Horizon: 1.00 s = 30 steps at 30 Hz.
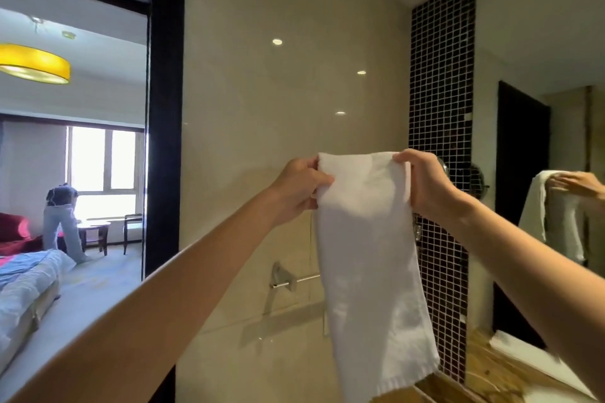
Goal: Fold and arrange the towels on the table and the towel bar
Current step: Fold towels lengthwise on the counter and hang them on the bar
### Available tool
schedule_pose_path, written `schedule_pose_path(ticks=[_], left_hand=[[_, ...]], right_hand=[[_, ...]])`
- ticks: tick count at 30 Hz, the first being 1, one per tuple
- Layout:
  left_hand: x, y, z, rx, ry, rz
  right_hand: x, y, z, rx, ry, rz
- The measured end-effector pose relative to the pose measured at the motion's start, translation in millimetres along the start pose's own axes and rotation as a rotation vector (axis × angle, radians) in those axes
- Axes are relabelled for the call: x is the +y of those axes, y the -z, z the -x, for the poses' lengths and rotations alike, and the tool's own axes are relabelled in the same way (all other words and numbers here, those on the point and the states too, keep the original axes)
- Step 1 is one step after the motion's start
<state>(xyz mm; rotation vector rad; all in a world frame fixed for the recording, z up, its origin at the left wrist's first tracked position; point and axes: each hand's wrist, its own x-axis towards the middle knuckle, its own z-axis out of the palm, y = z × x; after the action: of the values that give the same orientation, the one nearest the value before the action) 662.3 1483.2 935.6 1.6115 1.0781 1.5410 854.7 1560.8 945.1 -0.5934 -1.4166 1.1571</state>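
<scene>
Head view: the white towel (pixel 370 255) hangs lengthwise in mid-air before the beige wall, above and in front of the chrome towel bar (pixel 305 278). The bar's visible stretch carries nothing, so draping is judged outstanding; whether the towel is already doubled cannot be confirmed. The left hand (pixel 299 188) pinches the top left corner between thumb and curled fingers, and the right hand (pixel 425 180) grips the top right corner likewise.

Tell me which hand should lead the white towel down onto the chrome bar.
Left, probably. The left hand grips the white terry towel at a top corner almost above the visible bracket end of the chrome towel bar; the right hand grips the other corner farther right, where the towel hides the bar.
</scene>
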Motion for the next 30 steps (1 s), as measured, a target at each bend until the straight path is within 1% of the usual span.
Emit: schedule_pose_path(ticks=[4, 9, 12, 14, 19, 22, 28, 30], left_hand=[[3, 4, -34, 0.006, -0.045, -0.011], [-6, 7, -69, 0.064, -0.071, -0.032], [-18, 17, -92, 0.093, -0.058, -0.051], [-31, 25, -104, 0.116, -0.037, -0.068], [-79, 41, -122, 0.155, 0.054, -0.095], [-111, 47, -129, 0.164, 0.112, -0.110], [-168, 54, -130, 0.168, 0.219, -0.078], [-182, 53, -127, 0.164, 0.248, -0.063]], right_hand=[[-3, -7, -34, -0.040, 0.043, -0.056], [9, -16, -81, -0.022, 0.044, -0.133], [25, -24, -108, 0.018, -0.010, -0.167], [40, -28, -126, 0.008, -0.045, -0.177], [95, -34, -160, 0.009, -0.095, -0.119], [127, -35, -170, 0.019, -0.158, -0.066], [176, -34, -168, 0.022, -0.248, 0.080], [192, -30, -168, 0.026, -0.304, 0.146]])
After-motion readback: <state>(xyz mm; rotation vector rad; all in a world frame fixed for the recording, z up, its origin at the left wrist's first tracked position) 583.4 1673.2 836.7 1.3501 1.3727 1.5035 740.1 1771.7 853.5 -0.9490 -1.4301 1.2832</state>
